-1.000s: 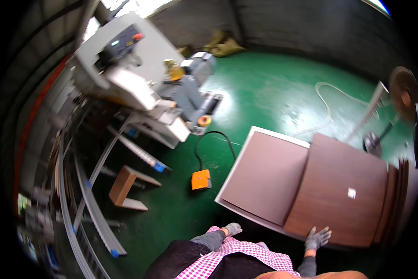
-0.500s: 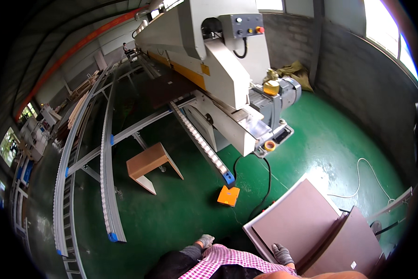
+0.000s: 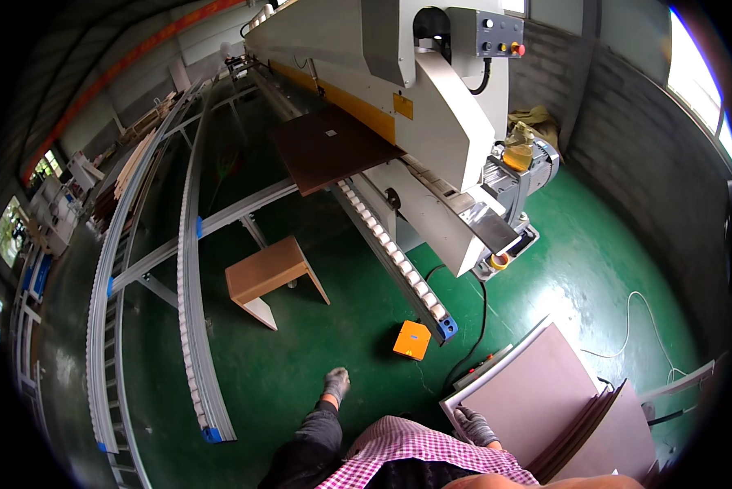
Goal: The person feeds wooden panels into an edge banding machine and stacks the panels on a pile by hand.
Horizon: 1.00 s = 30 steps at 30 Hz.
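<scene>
Green floor [image 3: 317,350] fills the middle of the head view, shiny and bare between the machines. At about five o'clock lies a stack of brown boards [image 3: 537,399], the top one pale mauve-brown with a light edge. The person's right hand [image 3: 473,425], in a grey glove, rests on the near corner of the top board, fingers curled over its edge; how tightly it grips cannot be told. The left hand does not show in the view. At six o'clock sit a checked shirt [image 3: 415,452] and a dark trouser leg, and a foot in a grey shoe [image 3: 334,383] is planted on the floor just above.

An orange pedal box [image 3: 412,339] lies near the centre, just left of the blue end of a roller rail [image 3: 390,248] that runs up toward twelve o'clock. Beside the rail stands a large white machine [image 3: 431,106] with a control panel at one o'clock. A dark brown panel [image 3: 329,147] lies flat on the machine's infeed, at twelve o'clock, well apart from the stack. A small wooden stool [image 3: 270,277] stands at nine o'clock from the pedal box. Long curved conveyor tracks [image 3: 188,269] sweep along the left side, from seven to eleven o'clock.
</scene>
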Tool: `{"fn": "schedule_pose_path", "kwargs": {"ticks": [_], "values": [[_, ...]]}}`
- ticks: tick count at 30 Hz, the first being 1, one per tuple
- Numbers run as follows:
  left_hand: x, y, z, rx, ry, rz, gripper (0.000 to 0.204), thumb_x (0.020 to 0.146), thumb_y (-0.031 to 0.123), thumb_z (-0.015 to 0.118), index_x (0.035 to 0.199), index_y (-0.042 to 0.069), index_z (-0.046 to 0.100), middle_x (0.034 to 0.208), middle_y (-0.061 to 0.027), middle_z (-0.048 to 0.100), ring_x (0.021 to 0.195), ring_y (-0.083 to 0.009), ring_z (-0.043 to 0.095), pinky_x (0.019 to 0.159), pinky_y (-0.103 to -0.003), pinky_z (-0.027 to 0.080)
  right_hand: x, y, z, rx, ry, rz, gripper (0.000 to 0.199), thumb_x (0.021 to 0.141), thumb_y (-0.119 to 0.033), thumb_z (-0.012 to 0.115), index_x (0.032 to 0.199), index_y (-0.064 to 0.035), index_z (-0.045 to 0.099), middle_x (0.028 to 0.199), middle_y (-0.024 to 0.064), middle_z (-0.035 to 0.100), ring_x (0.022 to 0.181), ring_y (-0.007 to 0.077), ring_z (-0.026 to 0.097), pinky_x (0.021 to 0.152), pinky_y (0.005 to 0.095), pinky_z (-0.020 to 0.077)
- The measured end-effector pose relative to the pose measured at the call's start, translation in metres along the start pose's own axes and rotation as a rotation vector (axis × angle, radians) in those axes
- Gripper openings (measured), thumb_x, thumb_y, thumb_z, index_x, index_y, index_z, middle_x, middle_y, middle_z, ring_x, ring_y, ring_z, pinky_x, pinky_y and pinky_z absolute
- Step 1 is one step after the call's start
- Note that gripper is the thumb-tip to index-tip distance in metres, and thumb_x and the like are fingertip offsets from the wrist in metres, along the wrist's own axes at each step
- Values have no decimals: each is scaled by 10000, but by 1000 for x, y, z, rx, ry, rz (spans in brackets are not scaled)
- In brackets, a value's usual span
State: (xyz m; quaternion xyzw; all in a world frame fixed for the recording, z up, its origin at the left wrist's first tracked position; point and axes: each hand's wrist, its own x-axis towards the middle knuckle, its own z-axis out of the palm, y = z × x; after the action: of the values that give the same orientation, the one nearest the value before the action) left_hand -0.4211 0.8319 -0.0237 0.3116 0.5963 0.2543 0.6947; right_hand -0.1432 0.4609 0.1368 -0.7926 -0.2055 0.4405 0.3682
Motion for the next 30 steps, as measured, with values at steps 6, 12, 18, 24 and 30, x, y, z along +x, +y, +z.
{"fn": "schedule_pose_path", "kwargs": {"ticks": [6,12,18,24,30], "values": [[15,86,31,55,119,405,411,895,97,647,1267,-30,527,1201,-143,624,1083,-220,613,950,-321,485,-5,-61,-10,49,24,50,450,965,-347,528,1254,-5,571,1118,164,664,1048,266,617,931,347,454],[-9,184,81,48,-22,656,496,919,83,600,1367,-23,415,1391,-205,467,1292,-269,463,1076,-345,370,6,-58,-18,240,141,3,423,972,-342,542,1209,4,591,1042,106,671,944,194,625,853,323,489],[-37,255,108,430,139,1031,492,892,153,640,1341,31,480,1322,-196,537,1213,-292,531,1049,-378,397,12,-63,-15,398,96,82,396,976,-349,553,1194,-23,612,956,15,645,862,120,588,783,280,485],[-61,310,129,807,301,1373,527,865,238,647,1336,58,490,1277,-223,541,1194,-387,501,1045,-458,382,20,-47,-13,401,106,47,391,981,-348,543,1169,-14,620,957,28,648,873,129,584,790,282,476],[-62,339,157,1141,340,1361,615,895,396,571,1412,104,409,1408,-174,464,1329,-366,379,1119,-484,262,33,-6,-19,343,116,53,477,990,-440,463,1161,-23,621,1043,85,648,956,206,583,853,352,458]]}}
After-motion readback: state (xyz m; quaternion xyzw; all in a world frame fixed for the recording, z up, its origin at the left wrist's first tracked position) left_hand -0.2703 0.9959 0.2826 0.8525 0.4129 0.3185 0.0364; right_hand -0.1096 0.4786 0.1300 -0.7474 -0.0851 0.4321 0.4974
